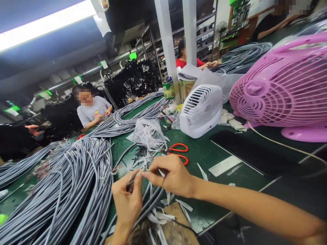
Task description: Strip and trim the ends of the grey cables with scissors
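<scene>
My left hand and my right hand meet at the fingertips over the green table, each in a closed pinch. What sits between the fingertips is too small to make out; a pale sliver shows by the curled fingers of the right hand. Grey cable runs just below both hands. Beyond the fingers lie short black tube pieces and a clear plastic bag with white strips. Red-handled scissors rest right behind my right hand. White scraps lie beneath on a brown board.
Thick bundles of grey cable cover the left side. To the right stand a white fan and a large pink fan, with a black mat in front. A co-worker sits across; other people work further back.
</scene>
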`<state>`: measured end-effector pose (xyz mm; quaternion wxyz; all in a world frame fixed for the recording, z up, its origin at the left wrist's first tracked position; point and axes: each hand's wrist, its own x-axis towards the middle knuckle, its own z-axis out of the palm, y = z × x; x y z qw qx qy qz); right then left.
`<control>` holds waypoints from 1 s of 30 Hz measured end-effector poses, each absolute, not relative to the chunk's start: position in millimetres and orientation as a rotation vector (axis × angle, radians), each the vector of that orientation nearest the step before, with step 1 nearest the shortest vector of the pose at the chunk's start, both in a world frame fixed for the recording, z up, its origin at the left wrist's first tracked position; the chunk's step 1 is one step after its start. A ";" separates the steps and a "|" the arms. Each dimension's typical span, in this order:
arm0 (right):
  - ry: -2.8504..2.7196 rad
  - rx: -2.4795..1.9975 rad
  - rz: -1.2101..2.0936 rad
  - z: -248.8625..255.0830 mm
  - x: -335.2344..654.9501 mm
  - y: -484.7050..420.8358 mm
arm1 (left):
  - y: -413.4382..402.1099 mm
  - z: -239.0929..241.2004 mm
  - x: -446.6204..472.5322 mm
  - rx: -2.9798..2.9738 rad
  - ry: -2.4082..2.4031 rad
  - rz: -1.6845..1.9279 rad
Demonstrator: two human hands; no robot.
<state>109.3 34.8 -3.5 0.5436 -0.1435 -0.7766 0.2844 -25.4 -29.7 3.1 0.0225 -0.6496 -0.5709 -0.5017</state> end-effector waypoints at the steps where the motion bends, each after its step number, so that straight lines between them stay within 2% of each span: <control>1: -1.861 -0.384 0.569 -2.1 110.9 37.3 | -30.3 3.7 -26.8 -1.993 -1.769 -1.555; 5: -1.944 -0.456 0.131 1.8 114.8 43.8 | -33.2 3.8 -31.3 -1.948 -1.761 -1.524; 8: -1.913 -0.408 -0.066 1.8 115.1 43.0 | -34.8 2.3 -32.3 -1.939 -1.729 -1.496; 21: -1.905 -0.439 -0.327 2.4 118.4 46.0 | -35.3 0.8 -31.8 -1.948 -1.559 -1.314; 26: -1.997 -0.329 -0.302 0.7 119.4 49.6 | -33.2 1.1 -38.5 -2.010 -1.642 -1.264; 30: -2.010 -0.218 0.117 -1.5 116.1 47.0 | -28.3 4.0 -35.9 -2.133 -1.767 -1.318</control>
